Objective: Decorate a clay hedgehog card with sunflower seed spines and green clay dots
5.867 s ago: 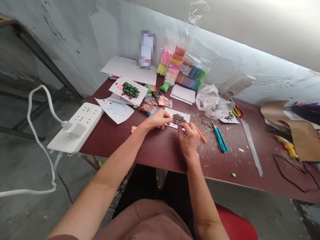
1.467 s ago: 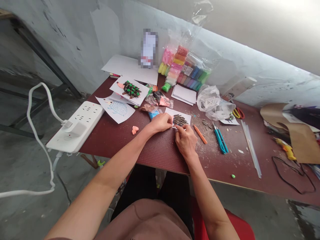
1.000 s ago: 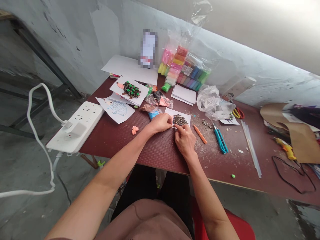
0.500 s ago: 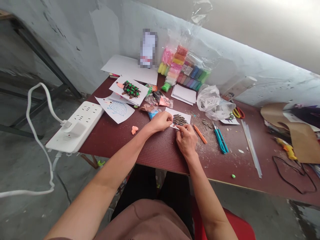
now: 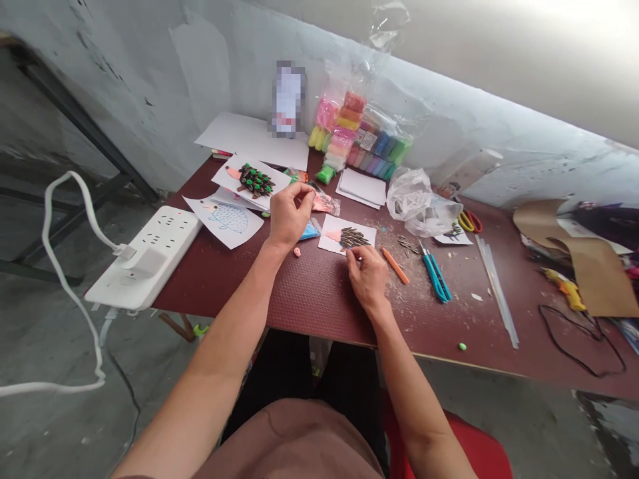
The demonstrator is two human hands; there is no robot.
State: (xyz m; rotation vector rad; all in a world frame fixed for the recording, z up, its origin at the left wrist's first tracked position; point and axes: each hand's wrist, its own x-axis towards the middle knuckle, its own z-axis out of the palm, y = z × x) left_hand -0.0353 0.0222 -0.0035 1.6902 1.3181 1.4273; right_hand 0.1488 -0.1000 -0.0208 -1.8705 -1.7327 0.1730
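My right hand (image 5: 367, 278) rests at the lower edge of a white paper card (image 5: 333, 244), its fingertips next to overlapping dark striped sunflower seeds (image 5: 354, 237) stuck in a fan on the card. A pink clay snout (image 5: 333, 235) sits at the seeds' left end. My left hand (image 5: 288, 216) is raised over the table with its fingers pinched together, close to a clear bag of pink clay (image 5: 322, 203). Whatever those fingers pinch is hidden. A small pink clay crumb (image 5: 297, 251) lies on the maroon table (image 5: 319, 313) below my left hand.
A finished seed-and-green-clay hedgehog card (image 5: 252, 183) and a dotted hedgehog drawing (image 5: 229, 219) lie left. Clay packs (image 5: 357, 130) stand at the back. Blue-handled snips (image 5: 434, 278), an orange stick (image 5: 395, 265) and loose seeds (image 5: 408, 245) lie right. A power strip (image 5: 142, 256) sits at the left edge.
My left hand has left the card and moved back and left over the clay bag. The card's pink snout now shows. The pink lump on the table is gone, with a small crumb nearby.
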